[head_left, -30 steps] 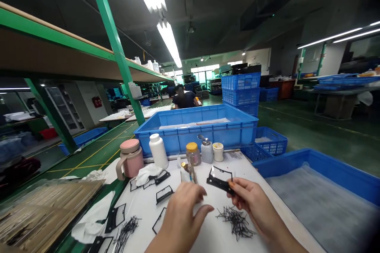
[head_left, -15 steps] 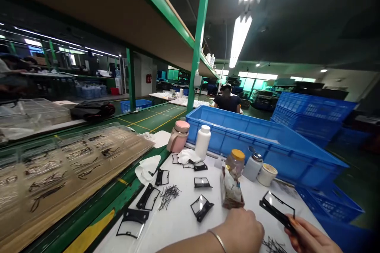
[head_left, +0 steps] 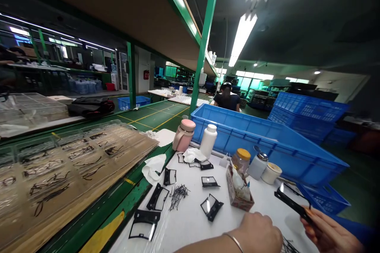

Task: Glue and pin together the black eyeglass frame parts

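White workbench point(head_left: 184, 229): black frames point(head_left: 211, 208), loose pins point(head_left: 178, 197), tissue point(head_left: 153, 168).

Cardboard box point(head_left: 240, 193) (just beyond left hand point(head_left: 258, 235))

Black frame point(head_left: 292, 203) in right-hand fingers point(head_left: 311, 225)

Glossy black plastic frame point(head_left: 292, 204), probably; matt blue plastic crate point(head_left: 267, 151).
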{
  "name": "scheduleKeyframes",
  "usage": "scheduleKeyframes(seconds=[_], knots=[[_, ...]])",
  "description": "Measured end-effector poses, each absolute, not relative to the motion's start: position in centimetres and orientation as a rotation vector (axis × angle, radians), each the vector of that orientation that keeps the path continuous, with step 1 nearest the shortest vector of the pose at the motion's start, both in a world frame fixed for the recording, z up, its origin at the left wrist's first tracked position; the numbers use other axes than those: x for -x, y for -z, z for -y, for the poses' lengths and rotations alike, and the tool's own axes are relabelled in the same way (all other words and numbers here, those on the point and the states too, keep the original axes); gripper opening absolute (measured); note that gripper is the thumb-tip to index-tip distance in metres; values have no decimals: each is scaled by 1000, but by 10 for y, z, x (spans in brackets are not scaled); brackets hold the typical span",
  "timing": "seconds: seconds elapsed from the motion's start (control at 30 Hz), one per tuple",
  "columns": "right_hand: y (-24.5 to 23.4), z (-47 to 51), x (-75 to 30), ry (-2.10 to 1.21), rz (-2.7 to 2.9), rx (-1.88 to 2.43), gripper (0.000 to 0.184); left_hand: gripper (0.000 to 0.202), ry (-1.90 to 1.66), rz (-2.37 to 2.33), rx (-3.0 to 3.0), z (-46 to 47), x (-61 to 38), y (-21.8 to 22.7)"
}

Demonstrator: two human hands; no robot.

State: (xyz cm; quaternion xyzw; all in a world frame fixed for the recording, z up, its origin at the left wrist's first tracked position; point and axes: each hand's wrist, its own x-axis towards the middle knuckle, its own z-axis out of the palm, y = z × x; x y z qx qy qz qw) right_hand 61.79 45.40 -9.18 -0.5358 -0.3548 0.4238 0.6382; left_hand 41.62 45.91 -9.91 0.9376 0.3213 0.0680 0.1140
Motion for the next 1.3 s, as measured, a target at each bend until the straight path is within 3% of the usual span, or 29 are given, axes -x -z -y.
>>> scheduleKeyframes(seconds=[0.1, 0.2, 0.4, 0.7, 0.9, 1.13, 1.3], knots=[[63, -452, -602, -1094, 688, 1207, 65, 37, -168, -959, -2739, -457, -410, 88], [44, -451, -582, -1149, 717, 1180, 63, 29, -134, -987, -2724, -453, -403, 74], [61, -452, -566, -1159, 702, 1079, 57, 27, -66, -1028, -2701, -449, -397, 63], [62, -439, -558, -1167, 884, 1102, 58, 32, -326, -1037, -2635, -445, -390, 65], [57, -436, -552, -1127, 960, 1070, 52, 23, -458, -956, -2545, -436, -378, 33], [54, -430, -545, -1222, 1091, 1070, 46, 11, -796, -933, -2123, -423, -351, -14], [55, -423, -532, -1283, 1214, 1073, 40, 8, -1016, -1040, -1721, -411, -326, -5]])
